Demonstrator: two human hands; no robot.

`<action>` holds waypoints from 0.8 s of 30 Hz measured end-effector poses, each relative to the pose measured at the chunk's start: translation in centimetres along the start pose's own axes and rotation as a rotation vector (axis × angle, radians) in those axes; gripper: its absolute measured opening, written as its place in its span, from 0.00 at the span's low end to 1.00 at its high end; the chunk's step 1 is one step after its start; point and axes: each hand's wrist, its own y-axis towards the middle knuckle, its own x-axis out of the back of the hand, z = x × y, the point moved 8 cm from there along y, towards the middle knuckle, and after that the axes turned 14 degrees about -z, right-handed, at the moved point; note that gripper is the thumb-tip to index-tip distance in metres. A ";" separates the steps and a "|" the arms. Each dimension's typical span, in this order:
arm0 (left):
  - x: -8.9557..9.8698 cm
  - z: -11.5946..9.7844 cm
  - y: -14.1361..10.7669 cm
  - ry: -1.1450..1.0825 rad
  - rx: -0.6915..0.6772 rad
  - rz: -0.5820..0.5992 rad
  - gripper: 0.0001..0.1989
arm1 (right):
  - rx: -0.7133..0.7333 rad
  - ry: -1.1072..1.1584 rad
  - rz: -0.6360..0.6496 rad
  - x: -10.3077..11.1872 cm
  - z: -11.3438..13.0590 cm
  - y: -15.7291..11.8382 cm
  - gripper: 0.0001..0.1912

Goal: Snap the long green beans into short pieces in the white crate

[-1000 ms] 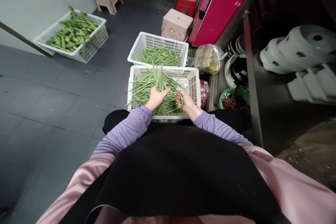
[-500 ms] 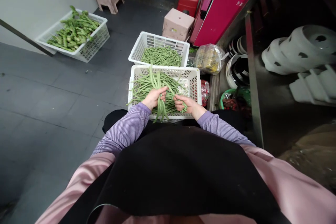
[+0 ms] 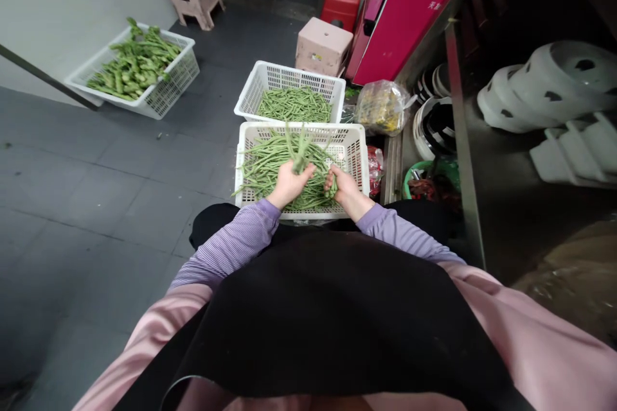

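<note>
Long green beans [image 3: 263, 164] lie heaped in the near white basket [image 3: 364, 170], right in front of my lap. Over this heap my left hand [image 3: 289, 183] is closed around a bunch of long beans, whose ends stick up past the fingers. Just to the right, my right hand [image 3: 343, 185] has its fingers curled around several short bean pieces [image 3: 331, 189]. A small gap separates the two hands. Behind stands a second white basket [image 3: 245, 91] with short cut green bean pieces [image 3: 296, 104] in it.
At far left a white basket [image 3: 176, 80] holds thick green vegetables [image 3: 132, 70]. Pink stools [image 3: 324, 45] and a red stool [image 3: 341, 0] stand behind. On the right are a bagged bundle [image 3: 380, 108], a green basin [image 3: 409, 187] and a metal shelf edge [image 3: 465, 154].
My left hand has turned, so its bean bunch now points up and away instead of hanging down. The single bean stretched between my hands is no longer seen there.
</note>
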 end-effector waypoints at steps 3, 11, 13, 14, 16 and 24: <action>-1.4 0.5 -1.1 0.053 0.026 0.147 0.10 | -0.058 -0.066 -0.098 0.7 -0.5 1.3 0.18; -1.8 2.5 0.0 -0.024 0.233 0.243 0.13 | -0.346 -0.196 0.500 -3.1 -2.3 -3.7 0.09; -2.0 2.8 -0.2 -0.095 0.274 0.276 0.13 | -0.328 -0.184 0.507 -3.0 -1.8 -3.8 0.07; -2.0 2.9 -0.3 -0.115 0.276 0.288 0.12 | -0.313 -0.187 0.512 -2.9 -1.6 -3.7 0.07; -1.9 2.9 -0.2 -0.067 0.228 0.285 0.11 | -0.260 -0.218 0.508 -2.7 -1.5 -3.4 0.07; -1.6 1.3 0.1 0.821 -0.458 0.277 0.06 | 0.240 -0.417 0.322 -2.6 0.4 -1.7 0.14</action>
